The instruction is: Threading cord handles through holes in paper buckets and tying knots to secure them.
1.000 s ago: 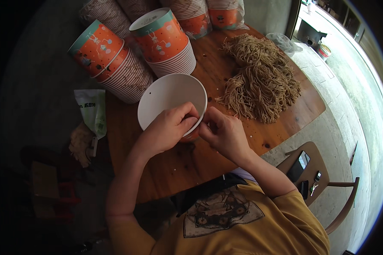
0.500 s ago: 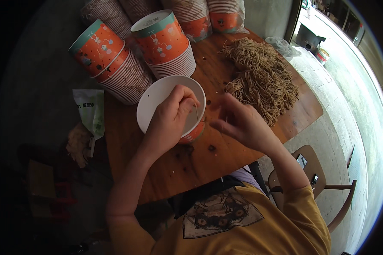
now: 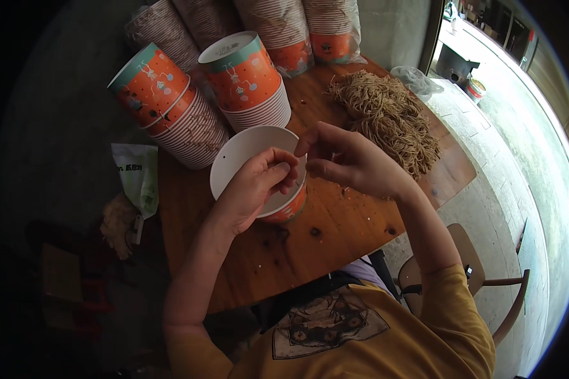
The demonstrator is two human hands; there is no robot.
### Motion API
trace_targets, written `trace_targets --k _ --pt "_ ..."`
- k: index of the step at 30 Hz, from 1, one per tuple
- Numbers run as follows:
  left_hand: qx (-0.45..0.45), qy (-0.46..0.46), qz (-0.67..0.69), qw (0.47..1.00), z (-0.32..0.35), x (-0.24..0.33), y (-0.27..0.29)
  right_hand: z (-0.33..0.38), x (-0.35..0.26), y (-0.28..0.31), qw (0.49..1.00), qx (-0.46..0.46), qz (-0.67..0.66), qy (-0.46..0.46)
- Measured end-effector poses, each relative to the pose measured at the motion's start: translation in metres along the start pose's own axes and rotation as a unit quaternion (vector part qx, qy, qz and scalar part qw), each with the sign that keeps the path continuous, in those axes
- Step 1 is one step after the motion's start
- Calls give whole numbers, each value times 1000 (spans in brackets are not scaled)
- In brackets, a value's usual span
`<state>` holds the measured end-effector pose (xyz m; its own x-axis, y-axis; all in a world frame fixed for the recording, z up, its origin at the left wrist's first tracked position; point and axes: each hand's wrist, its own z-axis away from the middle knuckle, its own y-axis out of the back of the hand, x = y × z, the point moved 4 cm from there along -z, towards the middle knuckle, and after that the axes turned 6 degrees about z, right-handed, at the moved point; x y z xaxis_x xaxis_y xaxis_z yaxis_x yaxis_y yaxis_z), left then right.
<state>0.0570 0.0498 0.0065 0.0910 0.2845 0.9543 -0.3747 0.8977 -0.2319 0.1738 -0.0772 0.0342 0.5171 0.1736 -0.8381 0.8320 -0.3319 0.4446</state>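
Note:
A paper bucket (image 3: 217, 174), white inside and orange outside, stands on the table with its mouth tilted toward me. A small dark hole shows in its left wall. My left hand (image 3: 259, 183) is over the mouth, its fingers curled closed. The thin tan string seen at its fingertips earlier is barely visible now. My right hand (image 3: 351, 158) is closed at the bucket's right rim, forefinger and thumb bent close to the left fingertips. Whatever lies between them is too small to make out. Beyond it lies a heap of tan strings (image 3: 395, 117).
Stacked paper buckets (image 3: 243, 72) stand upside down behind, beside a leaning stack (image 3: 155, 91). Bagged stacks (image 3: 275, 31) line the back. A clear plastic bag (image 3: 417, 82) lies past the strings. The wooden table (image 3: 354, 221) ends before my body; a chair (image 3: 464, 252) stands at right.
My right hand has moved left and up, from beside the bucket to its rim by my left fingertips. My left hand has shifted slightly, and the whole view has dipped a little.

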Motion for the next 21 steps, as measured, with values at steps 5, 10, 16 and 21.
trace_targets --k 5,10,16,21 --pt "2 -65 -75 995 -4 3 -4 -18 -9 8 995 -76 40 55" --pt "-50 -39 -95 993 -12 1 1 -36 -4 5 994 -91 44 50" --pt "-27 -42 -103 993 -14 4 -4 -42 27 6 996 -42 -5 78" --pt "-45 -83 -109 990 -13 6 -3 -30 20 8 996 -9 85 1"
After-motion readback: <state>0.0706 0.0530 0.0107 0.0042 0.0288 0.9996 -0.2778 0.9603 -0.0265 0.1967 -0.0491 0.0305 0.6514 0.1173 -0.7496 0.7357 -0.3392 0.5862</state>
